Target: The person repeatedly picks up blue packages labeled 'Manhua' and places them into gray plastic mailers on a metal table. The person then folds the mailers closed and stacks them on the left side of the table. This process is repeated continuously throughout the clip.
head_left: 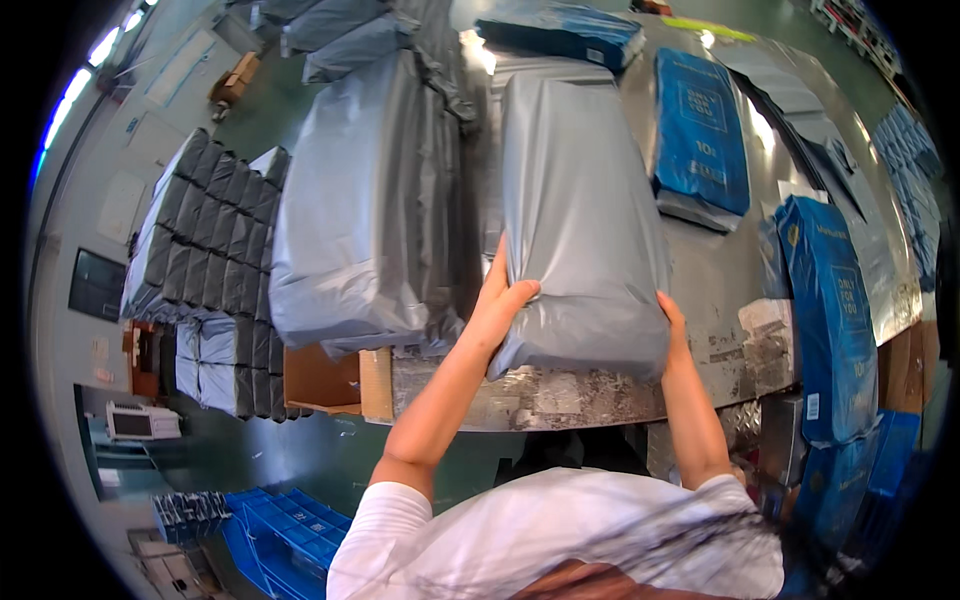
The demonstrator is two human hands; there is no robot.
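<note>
Two hands clamped on grey poly mailer bag (580,230) at 12 o'clock on steel bench (720,290): left hand (500,305) gripping near-left corner, right hand (672,325) near-right edge. Probably soft, slippery film, bulky, moderately light; best gripped at corners, beneath.

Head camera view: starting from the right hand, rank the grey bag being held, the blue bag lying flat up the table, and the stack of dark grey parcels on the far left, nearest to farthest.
From the right hand:
1. Grey bag, in its grip, centre of the table.
2. Blue bag, flat on the table, up and slightly right.
3. Stack of dark grey parcels, far left, beyond the table's edge.
</note>
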